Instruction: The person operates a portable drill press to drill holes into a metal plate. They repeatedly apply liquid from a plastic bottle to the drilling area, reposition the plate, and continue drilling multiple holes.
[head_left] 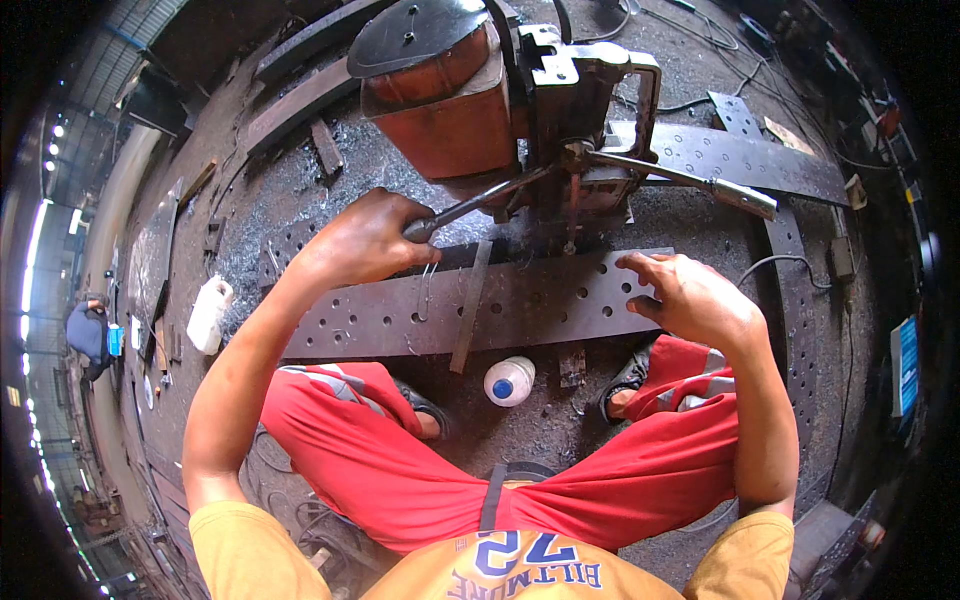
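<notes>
My left hand [365,238] is closed round the knobbed end of a feed lever [475,203] on a magnetic drill [560,100] with a rust-red motor housing. The lever's other arm [690,176] slants off to the right and ends in a metal sleeve. Below the drill lies a long steel plate [545,305] with rows of round holes. Over its right end is my right hand [700,305], its bent fingers and thumb apart near the plate's surface. A narrow flat bar [471,310] lies across the plate, and a thin bent wire [426,292] shows below my left hand.
A white bottle with a blue cap [508,382] stands between my feet. A white jug [210,315] is at left among metal shavings. More drilled plates [740,160] lie behind and right, with cables [700,30] on the floor. Another person [88,330] is far left.
</notes>
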